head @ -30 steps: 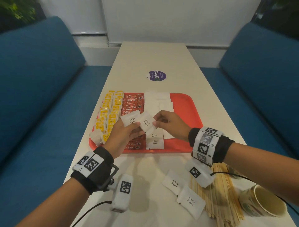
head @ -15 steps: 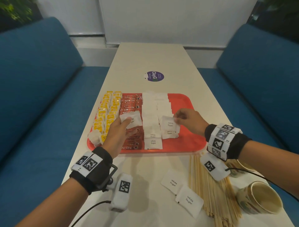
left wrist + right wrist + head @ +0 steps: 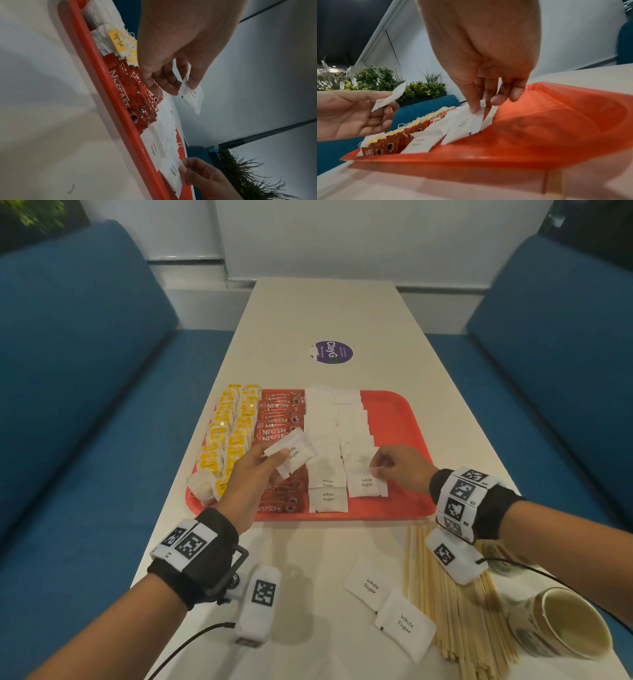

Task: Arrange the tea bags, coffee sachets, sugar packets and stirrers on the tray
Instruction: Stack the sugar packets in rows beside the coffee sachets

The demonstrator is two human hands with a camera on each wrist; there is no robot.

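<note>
A red tray (image 3: 407, 419) holds rows of yellow-tagged tea bags (image 3: 230, 436), red coffee sachets (image 3: 279, 414) and white sugar packets (image 3: 323, 419). My left hand (image 3: 255, 474) hovers over the coffee row and pinches a white sugar packet (image 3: 293, 451) (image 3: 193, 98) between thumb and fingers. My right hand (image 3: 399, 467) pinches the top edge of another sugar packet (image 3: 366, 482) (image 3: 477, 116) that lies at the near end of the second sugar row. Two more sugar packets (image 3: 390, 604) and a bundle of wooden stirrers (image 3: 452, 604) lie on the table in front of the tray.
A paper cup (image 3: 568, 625) lies tipped at the table's near right corner beside the stirrers. A purple round sticker (image 3: 333, 352) sits on the white table (image 3: 325, 313) beyond the tray. Blue sofas (image 3: 85, 371) flank both sides. The tray's right third is bare.
My right hand took one sugar packet from the left hand, carried it right and set it down at the near end of the second sugar row. The left hand kept its packet.
</note>
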